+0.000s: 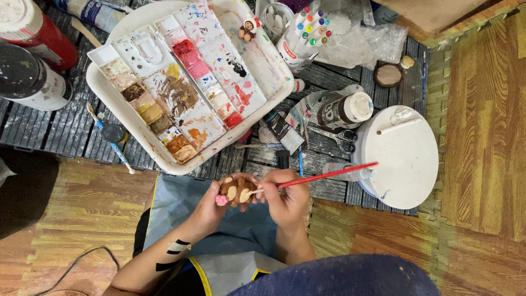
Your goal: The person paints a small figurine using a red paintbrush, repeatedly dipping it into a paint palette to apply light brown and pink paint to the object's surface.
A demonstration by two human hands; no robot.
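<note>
Two hands meet below the paint tray (118, 107): the left hand (211, 203) cups a brown figurine (236, 190), the right hand (285, 194) pinches a red brush (323, 176) touching it. Right of the tray stands a white round stand (405, 164).

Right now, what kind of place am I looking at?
Probably a home craft or painting corner on the floor. A large white plastic paint palette smeared with colours, a cup of coloured markers, and a small brown figurine being painted with a red-handled brush suggest it.
</note>
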